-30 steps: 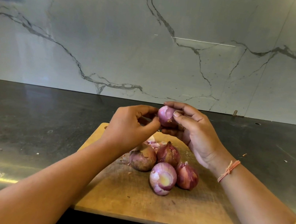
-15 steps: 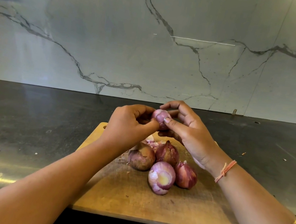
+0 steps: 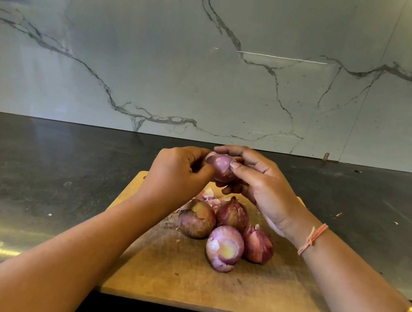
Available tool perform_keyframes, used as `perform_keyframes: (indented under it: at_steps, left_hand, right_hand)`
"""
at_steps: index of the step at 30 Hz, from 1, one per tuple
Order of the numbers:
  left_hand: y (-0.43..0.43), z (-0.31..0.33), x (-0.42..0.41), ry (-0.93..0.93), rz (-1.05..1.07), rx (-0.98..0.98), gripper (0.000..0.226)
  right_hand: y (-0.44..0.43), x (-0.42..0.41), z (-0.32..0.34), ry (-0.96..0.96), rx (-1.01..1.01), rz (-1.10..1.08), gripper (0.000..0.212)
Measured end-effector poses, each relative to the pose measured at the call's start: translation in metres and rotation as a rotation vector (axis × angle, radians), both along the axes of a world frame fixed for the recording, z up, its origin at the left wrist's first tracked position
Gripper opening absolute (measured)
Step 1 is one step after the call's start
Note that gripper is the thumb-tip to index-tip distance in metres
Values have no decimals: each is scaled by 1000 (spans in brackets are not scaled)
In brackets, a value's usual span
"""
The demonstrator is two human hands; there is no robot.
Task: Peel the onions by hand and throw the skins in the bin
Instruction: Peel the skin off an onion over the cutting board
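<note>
Marble wall (image 3: 237,80) fills the upper half of the view. Below it runs the dark surface (image 3: 37,170), with a wooden cutting board (image 3: 206,289) near its front edge.

Above the far end of the board, the left hand (image 3: 175,175) and right hand (image 3: 261,188) meet around the held onion (image 3: 220,167), raised clear of the wood. The right hand's fingers (image 3: 229,150) curl over the onion's top, with the thumb pressed on its near side. The left hand's fingers (image 3: 194,154) are bent in and pinch at the onion's left end, where a pale patch shows.

Four more onions (image 3: 196,221) sit bunched on the board. One of them, the pale onion (image 3: 224,248), looks largely stripped; the other three keep their dry skin. Loose skin scraps (image 3: 210,196) lie just behind the bunch.

Peeling of the held onion seems to be the step in hand, and most of the task is yet to come. The next move likely calls for a firm hold by the right hand while the left catches a skin edge and pulls it away. No bin is in view, so the scraps will have to be gathered and carried off.
</note>
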State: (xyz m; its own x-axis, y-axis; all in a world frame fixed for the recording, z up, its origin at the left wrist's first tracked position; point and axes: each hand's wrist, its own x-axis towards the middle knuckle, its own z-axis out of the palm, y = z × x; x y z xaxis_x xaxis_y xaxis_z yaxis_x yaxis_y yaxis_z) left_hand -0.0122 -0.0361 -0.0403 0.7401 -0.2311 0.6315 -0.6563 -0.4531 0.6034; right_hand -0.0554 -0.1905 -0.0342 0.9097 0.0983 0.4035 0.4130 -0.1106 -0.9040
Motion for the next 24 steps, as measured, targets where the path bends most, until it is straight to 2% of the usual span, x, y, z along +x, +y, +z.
perform_keyframes:
  at_steps: [4, 8, 12, 18, 24]
  left_hand:
    - [-1, 2, -2, 39, -1, -19, 22]
    - [0, 5, -3, 99, -12, -109, 12]
    - [2, 8, -2, 135, -4, -148, 17]
    - [5, 6, 3, 83, 75, -32, 16]
    - [11, 7, 7, 76, 129, 89, 20]
  right_hand:
    - [-1, 1, 1, 62, 79, 56, 32]
    - [-2, 2, 2, 123, 182, 104, 31]
    - [-2, 1, 5, 168, 253, 134, 29]
    - [-4, 0, 5, 190, 258, 113, 24]
    - [-9, 2, 5, 226, 375, 64, 21]
